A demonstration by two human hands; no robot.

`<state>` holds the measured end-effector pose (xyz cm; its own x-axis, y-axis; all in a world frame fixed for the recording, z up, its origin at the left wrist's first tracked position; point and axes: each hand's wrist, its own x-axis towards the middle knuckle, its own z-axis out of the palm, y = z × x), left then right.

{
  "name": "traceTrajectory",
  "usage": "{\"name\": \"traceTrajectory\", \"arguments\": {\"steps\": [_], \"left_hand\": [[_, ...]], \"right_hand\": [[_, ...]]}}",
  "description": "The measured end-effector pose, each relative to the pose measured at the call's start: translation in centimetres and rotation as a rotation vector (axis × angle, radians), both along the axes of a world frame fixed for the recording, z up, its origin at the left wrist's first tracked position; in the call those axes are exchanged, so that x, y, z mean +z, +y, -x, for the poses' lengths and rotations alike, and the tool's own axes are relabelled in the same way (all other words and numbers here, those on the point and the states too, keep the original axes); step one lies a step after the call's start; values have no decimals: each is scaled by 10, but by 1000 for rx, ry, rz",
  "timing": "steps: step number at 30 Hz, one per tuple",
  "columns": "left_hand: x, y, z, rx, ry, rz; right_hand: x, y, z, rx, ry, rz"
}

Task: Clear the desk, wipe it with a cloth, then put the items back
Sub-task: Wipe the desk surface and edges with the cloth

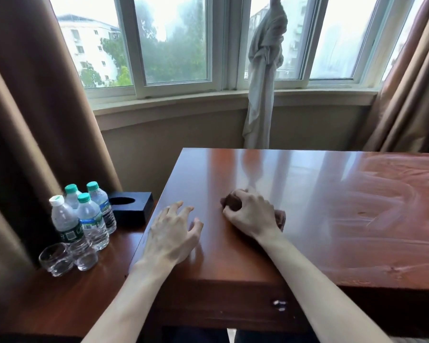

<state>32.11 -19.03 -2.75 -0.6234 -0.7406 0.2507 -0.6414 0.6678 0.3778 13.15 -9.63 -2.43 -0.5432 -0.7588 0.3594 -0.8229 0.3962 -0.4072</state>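
A bay window (174, 43) with brown curtains (32, 100) is standing behind a glossy wooden desk (307, 194), whose surface to the right of the grip is showing wet wipe streaks (386, 194). The right hand (252, 214) is curling its grip around a dark brown cloth (234, 203), pressing it onto the desk. Just left of that grip, the left hand (172, 233) is resting open, fingers spread. Further left, on a lower side table (60, 298), four water bottles (84, 219), two glasses (56, 259) and a black tissue box (131, 206) are sitting.

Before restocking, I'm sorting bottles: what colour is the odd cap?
White, head view; the others are green.
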Motion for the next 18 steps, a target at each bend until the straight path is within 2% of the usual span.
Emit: {"name": "traceTrajectory", "arguments": {"steps": [4,8,11,18], "left_hand": [[6,-44,52,-12,-44,-41],[1,-94,115,-21,-87,-67],[-10,-127,151,-41,-109,-27],[-34,-150,168,2,-173,-22]], "right_hand": [[-8,-20,32,215,14,-30],[-5,-84,105,66,-4,-14],[-8,-139,165,30,21,-29],[-7,-237,282,-92,68,-48]]}}
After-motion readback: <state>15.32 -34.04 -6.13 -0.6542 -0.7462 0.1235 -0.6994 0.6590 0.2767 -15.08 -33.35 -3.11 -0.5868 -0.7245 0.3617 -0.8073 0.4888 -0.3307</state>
